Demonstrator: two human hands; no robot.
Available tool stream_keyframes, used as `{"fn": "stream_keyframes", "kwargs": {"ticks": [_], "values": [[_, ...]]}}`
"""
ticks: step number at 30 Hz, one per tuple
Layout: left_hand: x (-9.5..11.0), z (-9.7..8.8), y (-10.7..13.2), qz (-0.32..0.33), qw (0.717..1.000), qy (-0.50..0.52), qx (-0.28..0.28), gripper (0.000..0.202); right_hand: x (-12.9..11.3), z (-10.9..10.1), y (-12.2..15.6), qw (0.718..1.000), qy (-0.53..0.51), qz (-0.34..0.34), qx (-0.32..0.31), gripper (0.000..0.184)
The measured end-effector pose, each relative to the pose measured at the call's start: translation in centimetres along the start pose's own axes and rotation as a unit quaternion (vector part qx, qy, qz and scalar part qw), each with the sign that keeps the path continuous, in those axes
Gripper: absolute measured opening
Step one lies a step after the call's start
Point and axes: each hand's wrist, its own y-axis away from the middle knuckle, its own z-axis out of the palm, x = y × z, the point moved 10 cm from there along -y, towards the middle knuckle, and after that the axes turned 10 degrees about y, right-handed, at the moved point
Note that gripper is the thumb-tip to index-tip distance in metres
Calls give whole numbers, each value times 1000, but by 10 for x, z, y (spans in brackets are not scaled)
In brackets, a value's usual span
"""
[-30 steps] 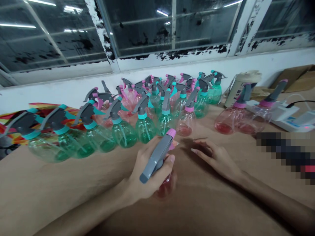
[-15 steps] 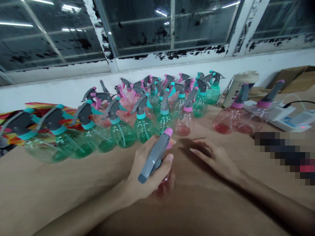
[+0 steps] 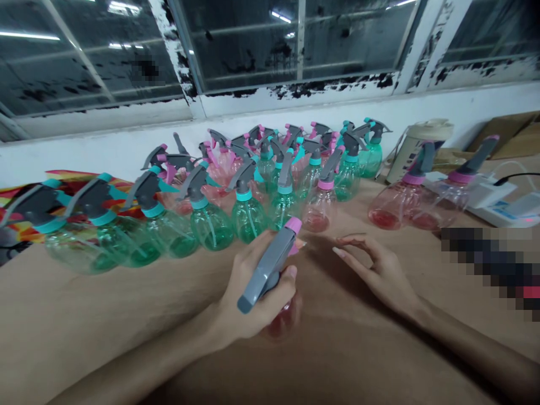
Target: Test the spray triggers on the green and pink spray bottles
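My left hand (image 3: pixel 252 298) is wrapped round the neck of a pink spray bottle (image 3: pixel 283 322) with a grey trigger head and a pink nozzle. The bottle is upright at the table's near middle, its lower part partly hidden by my fingers and thumb. To the right, my right hand (image 3: pixel 382 270) hovers over the table with its fingers apart and holds nothing. Closest beyond my hands stands another pink spray bottle (image 3: pixel 319 209). A green spray bottle (image 3: pixel 248 218) and several like it form a row on the left.
More pink and green spray bottles crowd toward the wall. Two pink bottles (image 3: pixel 390 208) stand at the right. Behind them are a pale flask (image 3: pixel 415 149), a white power strip (image 3: pixel 495 209) with cables and a cardboard box (image 3: pixel 506 135). Patterned cloth (image 3: pixel 90 183) lies at the left.
The camera view has shifted slightly, so the scene sits a little further right. My left hand keeps its hold on the bottle, and my right hand has barely moved.
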Motion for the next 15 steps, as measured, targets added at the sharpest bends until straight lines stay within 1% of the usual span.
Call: {"fn": "stream_keyframes", "kwargs": {"ticks": [4, 9, 11, 15], "values": [[6, 2, -2, 18, 1000, 3, -23, 22, -1, 1, 1, 1000, -4, 1, -6, 27], [10, 0, -5, 14, 1000, 7, -26, 8, -2, 2, 2, 1000, -5, -2, -10, 29], [9, 2, -5, 9, 999, 0, -34, 4, -4, 5, 4, 1000, -15, -3, -18, 28], [6, 3, -4, 2, 999, 2, -33, 4, -10, 17, 10, 998, -43, 0, -51, 24]]}}
